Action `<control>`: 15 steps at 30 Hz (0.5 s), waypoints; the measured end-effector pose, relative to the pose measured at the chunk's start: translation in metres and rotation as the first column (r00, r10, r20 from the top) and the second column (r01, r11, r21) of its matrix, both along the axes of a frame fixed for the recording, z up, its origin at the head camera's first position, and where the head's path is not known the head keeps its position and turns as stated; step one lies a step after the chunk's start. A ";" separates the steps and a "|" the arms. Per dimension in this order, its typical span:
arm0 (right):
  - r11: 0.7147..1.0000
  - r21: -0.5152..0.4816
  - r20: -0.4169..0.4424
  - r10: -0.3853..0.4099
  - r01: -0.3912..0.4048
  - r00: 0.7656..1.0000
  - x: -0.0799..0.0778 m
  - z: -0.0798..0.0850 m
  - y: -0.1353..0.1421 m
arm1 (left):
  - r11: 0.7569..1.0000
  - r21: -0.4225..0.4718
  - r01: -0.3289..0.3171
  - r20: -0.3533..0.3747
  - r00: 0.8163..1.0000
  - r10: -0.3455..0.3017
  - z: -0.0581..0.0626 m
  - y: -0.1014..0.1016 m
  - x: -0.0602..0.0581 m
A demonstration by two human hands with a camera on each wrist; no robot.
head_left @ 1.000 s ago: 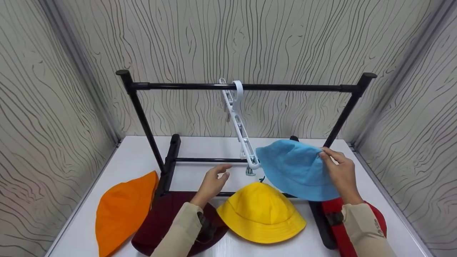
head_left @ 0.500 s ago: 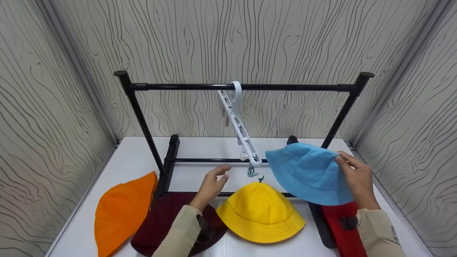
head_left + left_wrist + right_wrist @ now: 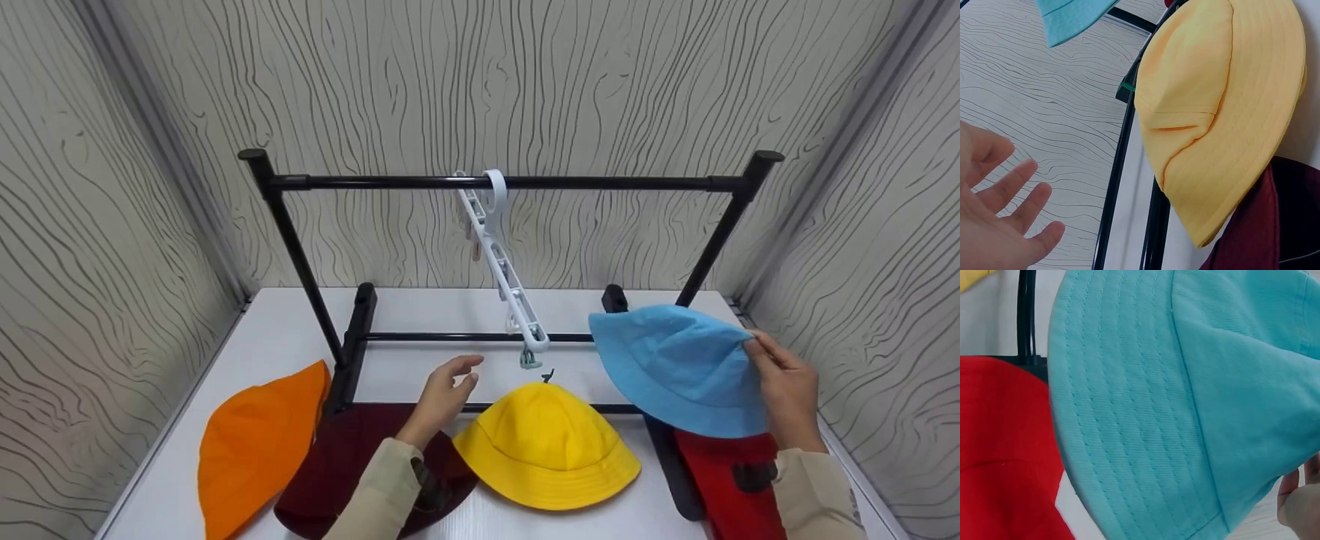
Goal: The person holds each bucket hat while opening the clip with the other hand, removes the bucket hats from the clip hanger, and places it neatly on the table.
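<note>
A light blue bucket hat (image 3: 679, 375) hangs from my right hand (image 3: 787, 386), which pinches the top of its crown at the right of the rack. In the right wrist view the stitched brim of the blue hat (image 3: 1129, 405) fills the middle, and only a few fingers show at the lower right. My left hand (image 3: 446, 394) is held in the air left of the hanger's near end, fingers relaxed and holding nothing. A white clip hanger (image 3: 510, 285) hangs by its hook on the rack's bar, a green clip (image 3: 530, 360) at its near end.
The black rack (image 3: 600, 183) stands on the white table. A yellow hat (image 3: 551, 450) lies at its front middle, a maroon hat (image 3: 337, 465) beside it and an orange hat (image 3: 259, 450) farther left. A red hat (image 3: 724, 480) lies under my right forearm.
My right hand has moved right and slightly down with the blue hat, away from the hanger. The hanger has swung slightly. My left hand has barely moved.
</note>
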State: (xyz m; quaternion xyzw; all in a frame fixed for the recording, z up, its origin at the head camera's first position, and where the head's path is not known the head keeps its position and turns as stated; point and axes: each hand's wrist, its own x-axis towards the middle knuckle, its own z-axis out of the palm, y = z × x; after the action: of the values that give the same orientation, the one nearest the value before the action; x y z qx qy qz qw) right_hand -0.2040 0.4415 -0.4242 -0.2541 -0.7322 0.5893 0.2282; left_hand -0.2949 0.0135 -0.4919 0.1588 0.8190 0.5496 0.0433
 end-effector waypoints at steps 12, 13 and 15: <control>0.943 -0.326 -0.210 -0.140 0.066 0.968 0.003 -0.013 0.022 | 1.000 0.014 0.006 -0.025 1.000 -0.005 -0.007 -0.005 0.002; 0.939 -0.339 -0.217 -0.147 0.067 0.965 0.003 -0.013 0.023 | 1.000 0.015 0.007 -0.031 0.999 -0.007 -0.008 -0.006 0.002; 0.936 -0.346 -0.229 -0.154 0.068 0.961 0.004 -0.014 0.025 | 1.000 0.013 0.006 -0.036 0.999 -0.005 -0.010 -0.007 0.001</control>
State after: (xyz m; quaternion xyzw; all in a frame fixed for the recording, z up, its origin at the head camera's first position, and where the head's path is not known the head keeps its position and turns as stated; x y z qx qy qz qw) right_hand -0.2002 0.4667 -0.4385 -0.2533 -0.5708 0.7186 0.3061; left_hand -0.2935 0.0063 -0.5016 0.1711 0.8157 0.5519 0.0292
